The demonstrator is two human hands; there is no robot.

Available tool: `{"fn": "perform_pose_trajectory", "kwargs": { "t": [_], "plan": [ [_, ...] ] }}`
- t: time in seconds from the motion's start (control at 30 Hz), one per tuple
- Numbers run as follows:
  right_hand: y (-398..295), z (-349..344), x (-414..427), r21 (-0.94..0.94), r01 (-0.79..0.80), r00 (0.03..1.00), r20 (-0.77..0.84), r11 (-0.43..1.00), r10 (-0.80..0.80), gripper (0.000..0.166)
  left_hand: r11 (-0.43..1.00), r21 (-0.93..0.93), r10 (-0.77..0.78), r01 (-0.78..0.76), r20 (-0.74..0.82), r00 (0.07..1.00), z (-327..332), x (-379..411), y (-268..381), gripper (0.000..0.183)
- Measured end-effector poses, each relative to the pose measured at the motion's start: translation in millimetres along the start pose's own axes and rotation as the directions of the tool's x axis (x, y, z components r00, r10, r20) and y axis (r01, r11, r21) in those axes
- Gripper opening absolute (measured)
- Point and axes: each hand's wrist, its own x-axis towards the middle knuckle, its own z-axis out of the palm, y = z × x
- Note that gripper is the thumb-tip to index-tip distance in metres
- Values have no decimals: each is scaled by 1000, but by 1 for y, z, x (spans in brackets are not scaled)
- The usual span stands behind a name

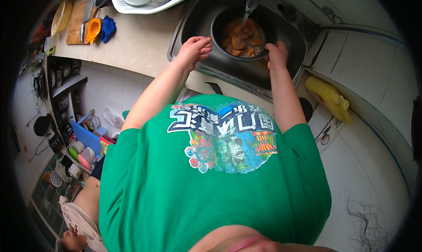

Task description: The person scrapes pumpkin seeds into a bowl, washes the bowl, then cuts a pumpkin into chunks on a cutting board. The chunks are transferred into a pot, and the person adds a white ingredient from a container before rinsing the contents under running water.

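Observation:
A dark cooking pot (pixel 216 45) sits in the stainless steel sink (pixel 197 19) in front of me. Orange chunks that look like pumpkin (pixel 238 51), brown pieces and cloudy liquid fill its bottom. Water runs into it from the faucet (pixel 252 3). My right hand (pixel 277 54) grips the pot's near right side, hiding the part it holds. Just left of the rim is my left hand (pixel 197 51), apart from the pot, its fingers loosely curled and spread. A small orange spot shows at one fingertip; whether it is food cannot be told.
On the counter (pixel 141 37) to the left lie a cutting board (pixel 75 24), a kitchen knife (pixel 86 16), a cut pumpkin piece (pixel 94 29) and a blue cloth (pixel 108 28). A white dish rack (pixel 120 4) stands behind. A yellow jug (pixel 326 95) is at right; another person (pixel 84 215) is at lower left.

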Motion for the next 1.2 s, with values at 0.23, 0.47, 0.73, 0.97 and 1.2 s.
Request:
{"fn": "perform_pose_trajectory", "kwargs": {
  "t": [0.23,0.47,0.73,0.97,1.2],
  "plan": [
    [-12,12,-10,54,-58,996,73,997,54,16,997,71,-14,23,-114,993,18,34,0,24],
    [-3,10,1,59,-79,993,92,995,73,14,992,116,70,-46,-211,975,36,38,12,16],
    [-21,6,9,-415,368,902,-57,832,-427,25,995,46,97,-89,-232,968,30,39,12,14],
    [-86,29,7,-330,784,579,85,525,-811,30,997,-60,24,-42,-266,964,34,34,15,18],
    [-131,62,-4,-444,854,443,346,271,-827,36,991,-130,8,-43,-259,966,26,38,6,16]
  ]
}}
